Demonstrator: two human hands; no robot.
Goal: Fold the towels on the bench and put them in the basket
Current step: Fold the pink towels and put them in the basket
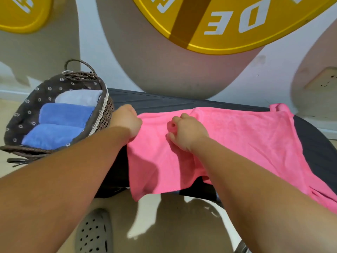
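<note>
Bench (182,101) holds pink towel (246,136), both hands gripping it.

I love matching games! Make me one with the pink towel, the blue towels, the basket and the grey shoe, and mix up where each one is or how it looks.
Things:
1. pink towel
2. blue towels
3. basket
4. grey shoe

Places and looks:
A. on the floor
B. spread on the bench, gripped by the left hand and the right hand
C. lined with dark flowered cloth
D. folded inside the basket

Pairs: 1-B, 2-D, 3-C, 4-A
</note>
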